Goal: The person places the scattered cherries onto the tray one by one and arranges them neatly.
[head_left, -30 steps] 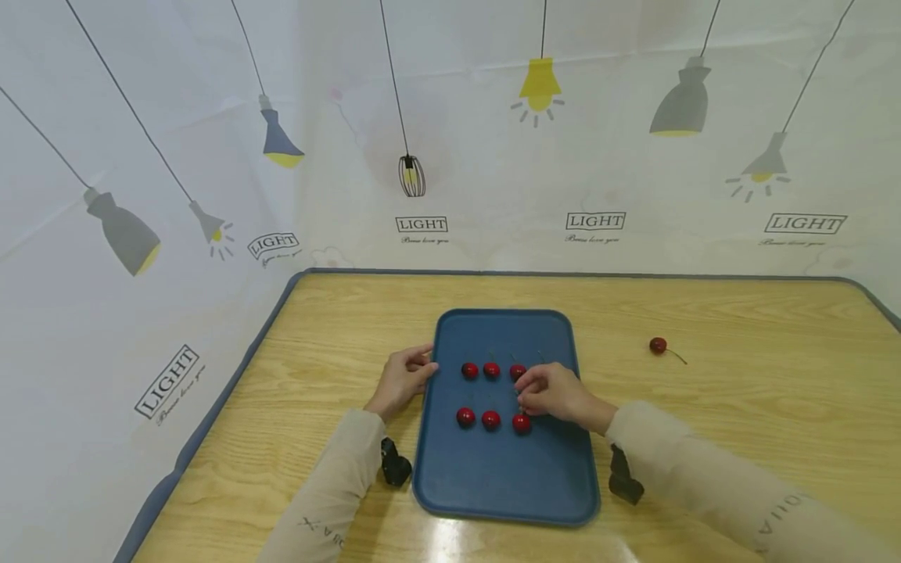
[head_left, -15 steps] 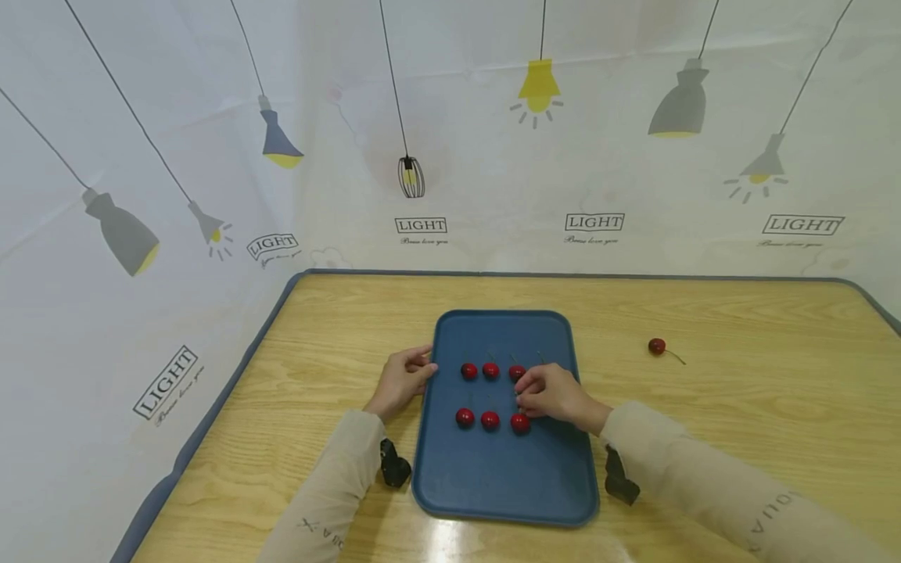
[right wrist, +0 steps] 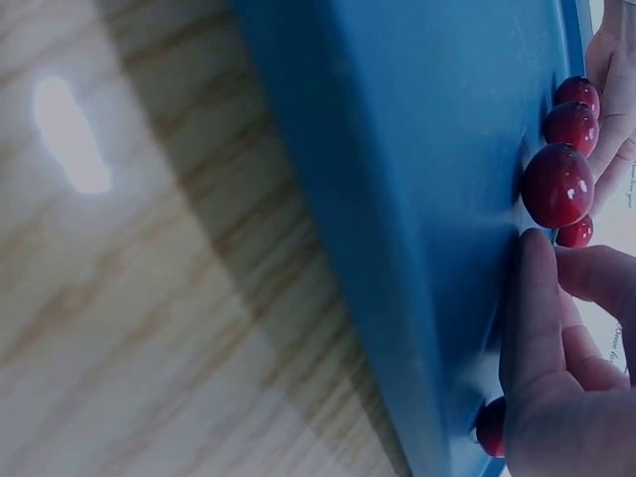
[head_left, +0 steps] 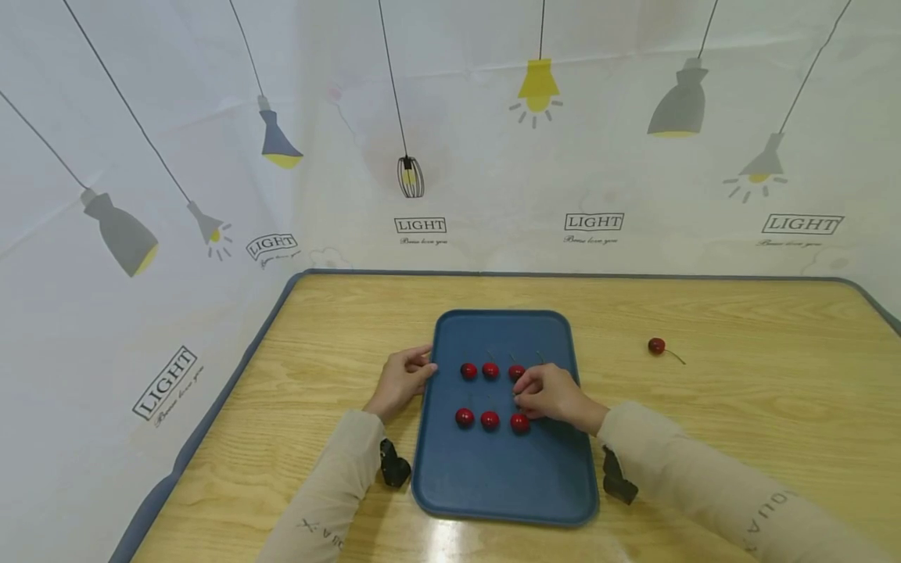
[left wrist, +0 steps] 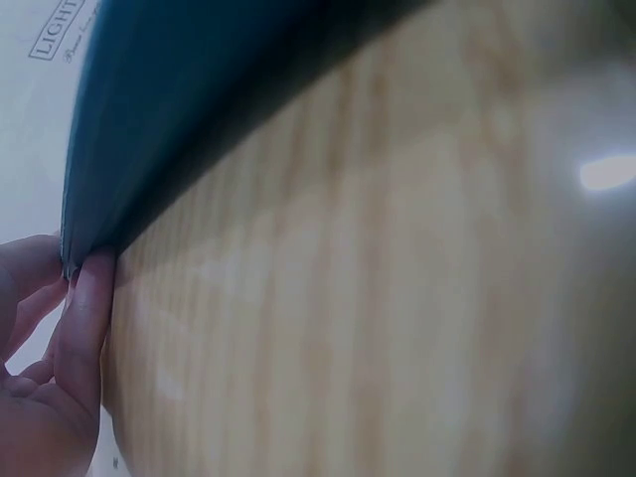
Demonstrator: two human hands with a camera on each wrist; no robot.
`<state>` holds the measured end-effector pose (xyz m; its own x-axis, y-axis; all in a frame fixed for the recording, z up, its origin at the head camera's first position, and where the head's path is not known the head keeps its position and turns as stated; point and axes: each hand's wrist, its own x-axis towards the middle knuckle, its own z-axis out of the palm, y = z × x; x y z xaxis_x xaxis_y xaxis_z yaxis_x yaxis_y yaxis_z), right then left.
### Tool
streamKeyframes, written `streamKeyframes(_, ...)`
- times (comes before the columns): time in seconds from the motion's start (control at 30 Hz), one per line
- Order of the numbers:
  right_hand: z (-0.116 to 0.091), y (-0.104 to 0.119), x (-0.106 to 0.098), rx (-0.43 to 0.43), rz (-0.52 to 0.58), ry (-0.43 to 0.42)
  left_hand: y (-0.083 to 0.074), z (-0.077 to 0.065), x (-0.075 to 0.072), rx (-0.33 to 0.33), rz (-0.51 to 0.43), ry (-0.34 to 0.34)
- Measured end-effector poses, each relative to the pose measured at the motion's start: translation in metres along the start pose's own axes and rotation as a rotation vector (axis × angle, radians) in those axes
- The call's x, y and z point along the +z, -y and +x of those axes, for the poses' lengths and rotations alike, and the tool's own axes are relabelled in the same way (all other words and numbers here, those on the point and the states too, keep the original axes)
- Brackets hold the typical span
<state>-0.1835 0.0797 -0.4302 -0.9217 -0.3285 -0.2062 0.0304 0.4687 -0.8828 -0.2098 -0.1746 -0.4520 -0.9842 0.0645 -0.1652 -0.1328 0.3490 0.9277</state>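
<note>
A blue tray (head_left: 507, 485) holds two rows of dark red cherries. My left hand (head_left: 403, 383) pinches the tray's left rim between thumb and fingers, as the left wrist view also shows. Over the tray's right half, my right hand (head_left: 552, 396) has thumb and index fingertips together just behind the right-hand cherry (head_left: 520, 423) of the near row. It seems to pinch that cherry's stem, which the fingers hide. Left of it lie two cherries, one (head_left: 489, 421) beside the other (head_left: 464, 417). A far-row cherry (right wrist: 490, 427) shows partly under the right hand in the right wrist view.
A single cherry (head_left: 657, 346) with a long stem lies on the wooden table (head_left: 739, 407), right of the tray. More far-row cherries, such as the leftmost one (head_left: 468, 371), sit on the tray. A lamp-printed white sheet (head_left: 486, 172) hangs behind the table.
Hardly anything differs. Both hands keep their places, and the cherries and tray stay put; the head view has shifted very slightly.
</note>
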Motion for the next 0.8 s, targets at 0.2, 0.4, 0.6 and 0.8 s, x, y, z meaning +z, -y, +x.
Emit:
streamKeyframes(0.2, 0.0002, -0.0004, 0.0001, 0.006, -0.007, -0.004, 0.0001, -0.0001, -0.0002, 0.009, -0.001, 0.004)
streamKeyframes(0.4, 0.0007, -0.0005, -0.0001, 0.013, -0.013, -0.012, 0.0006, -0.0002, -0.0004, 0.013, 0.002, 0.007)
streamKeyframes(0.6, 0.0012, -0.0012, 0.0, 0.017, -0.002, -0.016, 0.0004, -0.0003, 0.0, 0.006, 0.0, 0.001)
streamKeyframes(0.8, 0.0026, -0.0016, -0.0004, 0.038, 0.0, -0.021, 0.0006, 0.0001, 0.0005, 0.01, 0.003, 0.0)
